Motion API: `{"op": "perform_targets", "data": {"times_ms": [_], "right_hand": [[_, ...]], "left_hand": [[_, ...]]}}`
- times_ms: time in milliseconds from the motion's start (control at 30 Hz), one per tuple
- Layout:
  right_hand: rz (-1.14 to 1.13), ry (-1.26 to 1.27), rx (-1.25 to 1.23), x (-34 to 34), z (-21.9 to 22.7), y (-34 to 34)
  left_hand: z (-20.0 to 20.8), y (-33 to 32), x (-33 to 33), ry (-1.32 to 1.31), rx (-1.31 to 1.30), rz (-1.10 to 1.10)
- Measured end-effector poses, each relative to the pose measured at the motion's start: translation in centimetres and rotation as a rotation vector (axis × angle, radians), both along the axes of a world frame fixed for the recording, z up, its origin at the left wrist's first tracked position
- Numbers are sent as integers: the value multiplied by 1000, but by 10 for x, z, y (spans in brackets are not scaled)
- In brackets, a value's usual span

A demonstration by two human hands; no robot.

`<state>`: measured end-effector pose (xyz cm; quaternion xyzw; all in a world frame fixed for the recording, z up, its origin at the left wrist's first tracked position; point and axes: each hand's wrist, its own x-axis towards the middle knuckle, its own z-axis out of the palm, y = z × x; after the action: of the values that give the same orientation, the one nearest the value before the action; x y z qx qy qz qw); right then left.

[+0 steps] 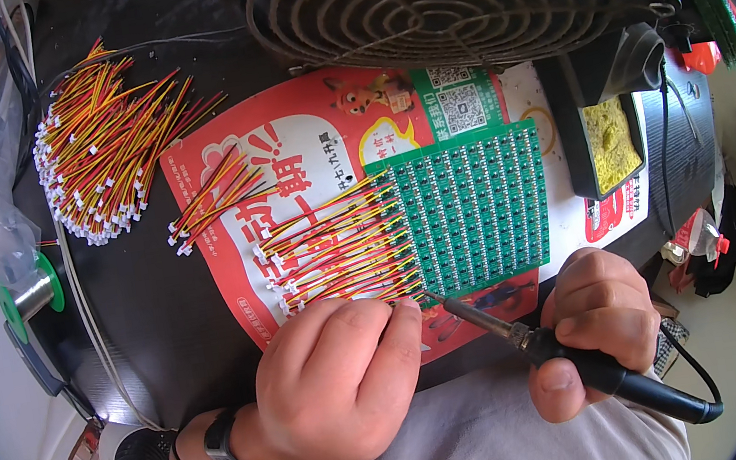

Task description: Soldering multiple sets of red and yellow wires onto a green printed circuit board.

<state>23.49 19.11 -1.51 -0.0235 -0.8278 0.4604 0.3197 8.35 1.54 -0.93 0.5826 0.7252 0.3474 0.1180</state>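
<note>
My right hand [597, 320] is closed around the black handle of a soldering iron [484, 319]. Its tip meets the lower left corner of a green circuit board panel [479, 214], beside my left fingertips. My left hand [341, 375] is closed in a pinch there, on what looks like a wire lead, mostly hidden by the fingers. Along the panel's left edge runs a row of red and yellow wire leads [342, 248], their white connectors pointing left. A smaller bunch of such leads [222, 194] lies farther left on the red and white printed sheet [235, 286].
A big pile of wire leads [108, 154] lies at the far left, near a solder spool [34, 298]. A black fan with a round grille [430, 5] stands at the back. At right are a yellow sponge [612, 144] in a black holder and a loose cable [662, 160].
</note>
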Motion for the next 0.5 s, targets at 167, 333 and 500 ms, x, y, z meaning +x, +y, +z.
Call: {"op": "perform_targets", "data": {"times_ms": [167, 333, 500], "right_hand": [[-7, 10, -5, -1, -1, -1], [-14, 46, 5, 2, -2, 1], [-47, 81, -17, 0, -3, -2]], "left_hand": [[1, -1, 0, 16, -11, 3], [-1, 0, 0, 10, -3, -7], [2, -1, 1, 13, -7, 11]]}}
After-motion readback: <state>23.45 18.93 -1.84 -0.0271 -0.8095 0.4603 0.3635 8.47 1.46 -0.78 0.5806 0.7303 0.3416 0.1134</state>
